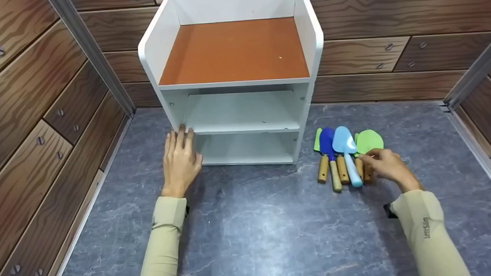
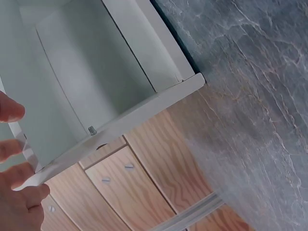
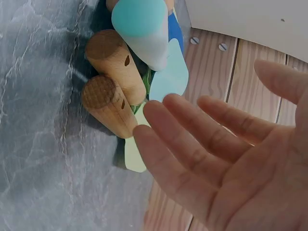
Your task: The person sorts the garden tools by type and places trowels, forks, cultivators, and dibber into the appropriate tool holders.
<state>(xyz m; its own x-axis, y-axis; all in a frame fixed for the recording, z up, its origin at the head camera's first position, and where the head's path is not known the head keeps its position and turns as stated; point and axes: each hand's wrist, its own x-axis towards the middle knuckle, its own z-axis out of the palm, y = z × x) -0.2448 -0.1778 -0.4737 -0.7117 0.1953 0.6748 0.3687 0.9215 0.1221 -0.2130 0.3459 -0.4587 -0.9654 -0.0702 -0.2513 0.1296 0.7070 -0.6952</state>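
Note:
Several small garden tools lie side by side on the floor at the right. Among them are a light blue trowel [image 1: 344, 140], a dark blue trowel [image 1: 326, 142] and a round green blade [image 1: 369, 141]; most have wooden handles [image 1: 322, 170]. My right hand [image 1: 388, 165] is over the rightmost handles, and the right wrist view shows its fingers [image 3: 187, 159] extended, with nothing gripped. Whether a fingertip touches a handle I cannot tell. My left hand [image 1: 180, 161] rests with extended fingers against the left front edge of a white shelf unit [image 1: 235, 84].
The unit has an orange-brown top [image 1: 233, 51] with raised sides and two white compartments below. Wood-patterned walls [image 1: 389, 13] stand behind and on both sides, with grey metal strips [image 1: 97, 57] at the corners. The floor [image 1: 254, 237] is grey and marbled.

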